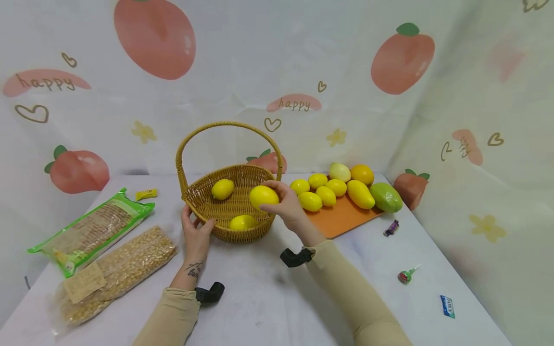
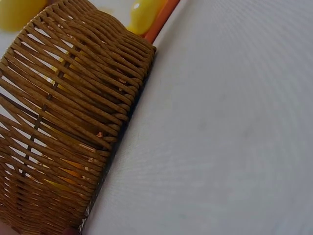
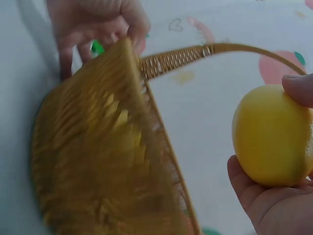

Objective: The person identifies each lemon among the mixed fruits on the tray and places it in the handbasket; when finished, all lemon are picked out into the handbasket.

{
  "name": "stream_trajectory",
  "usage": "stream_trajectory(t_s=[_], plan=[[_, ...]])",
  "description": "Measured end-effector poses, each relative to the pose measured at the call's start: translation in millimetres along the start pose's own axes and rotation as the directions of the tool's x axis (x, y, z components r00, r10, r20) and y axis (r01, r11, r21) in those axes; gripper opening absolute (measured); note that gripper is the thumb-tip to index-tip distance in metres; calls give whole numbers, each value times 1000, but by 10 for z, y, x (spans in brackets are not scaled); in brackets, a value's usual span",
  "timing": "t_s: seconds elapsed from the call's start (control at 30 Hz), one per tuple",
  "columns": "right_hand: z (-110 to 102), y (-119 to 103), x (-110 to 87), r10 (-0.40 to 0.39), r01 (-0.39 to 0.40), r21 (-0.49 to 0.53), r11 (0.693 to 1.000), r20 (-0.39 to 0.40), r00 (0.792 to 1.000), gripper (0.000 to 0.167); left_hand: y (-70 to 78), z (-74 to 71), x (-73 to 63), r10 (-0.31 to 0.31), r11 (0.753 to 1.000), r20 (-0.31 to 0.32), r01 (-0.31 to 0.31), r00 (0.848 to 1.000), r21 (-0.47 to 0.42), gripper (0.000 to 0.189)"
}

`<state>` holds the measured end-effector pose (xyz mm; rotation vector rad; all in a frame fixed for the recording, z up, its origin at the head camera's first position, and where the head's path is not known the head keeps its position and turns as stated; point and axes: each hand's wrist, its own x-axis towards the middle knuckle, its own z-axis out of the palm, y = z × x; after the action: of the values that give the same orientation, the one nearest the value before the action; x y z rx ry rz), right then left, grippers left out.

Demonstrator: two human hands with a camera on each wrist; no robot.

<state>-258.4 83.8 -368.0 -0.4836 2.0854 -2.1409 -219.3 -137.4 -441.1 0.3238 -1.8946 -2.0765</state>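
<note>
A wicker basket (image 1: 218,231) with a tall arched handle stands in the middle of the table. At its left front my left hand (image 1: 196,240) grips the rim, thumb over the top edge and fingers along the outside. Above the right part of the basket, my right hand (image 1: 286,205) holds a yellow lemon (image 1: 263,197) between thumb and fingers. The right wrist view shows this lemon (image 3: 271,137) beside the basket's handle. Inside the basket lie one lemon (image 1: 222,189) at the back left and another lemon (image 1: 243,222) at the front.
Right of the basket, an orange board (image 1: 342,218) bears several lemons (image 1: 309,202), a mango (image 1: 360,194), an orange (image 1: 362,175) and a green papaya (image 1: 386,197). A purple candy (image 1: 391,228) and a lollipop (image 1: 406,276) lie farther right. Two bags (image 1: 130,254) of grain lie left.
</note>
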Motion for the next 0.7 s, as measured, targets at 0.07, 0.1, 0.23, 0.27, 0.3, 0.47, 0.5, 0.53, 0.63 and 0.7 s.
stream_trajectory(t_s=[0.07,0.1,0.23,0.27,0.3,0.47,0.5,0.53,0.63,0.7], plan=[[145,-31,126,-10,10,9,1000,30,999,55,1,1,3,-3,1000,-1,3,1000,0,80],[211,-41,185,-13,12,13,1000,42,999,55,2,3,4,-4,1000,1,4,1000,-1,80],[430,-60,372,-3,4,-14,1000,68,998,55,4,9,4,-21,1000,3,21,1000,2,81],[472,-61,406,3,-1,-34,999,71,997,56,3,10,4,-22,1000,4,22,1000,3,81],[510,-58,437,9,-6,-50,999,73,997,56,3,11,3,-24,1000,4,24,1000,4,81],[649,-28,531,49,-42,-80,996,92,995,57,0,16,1,-29,1000,0,29,1000,7,81],[671,-22,537,60,-52,-81,995,98,993,57,0,16,1,-32,999,-1,32,999,7,81],[690,-16,539,70,-62,-78,995,107,992,57,2,17,1,-34,999,-1,34,999,4,81],[722,-1,531,88,-78,-80,994,131,988,55,8,17,4,-37,999,-9,37,999,2,80],[714,2,511,86,-75,-84,994,133,987,54,11,15,5,-35,999,-14,35,999,2,80]])
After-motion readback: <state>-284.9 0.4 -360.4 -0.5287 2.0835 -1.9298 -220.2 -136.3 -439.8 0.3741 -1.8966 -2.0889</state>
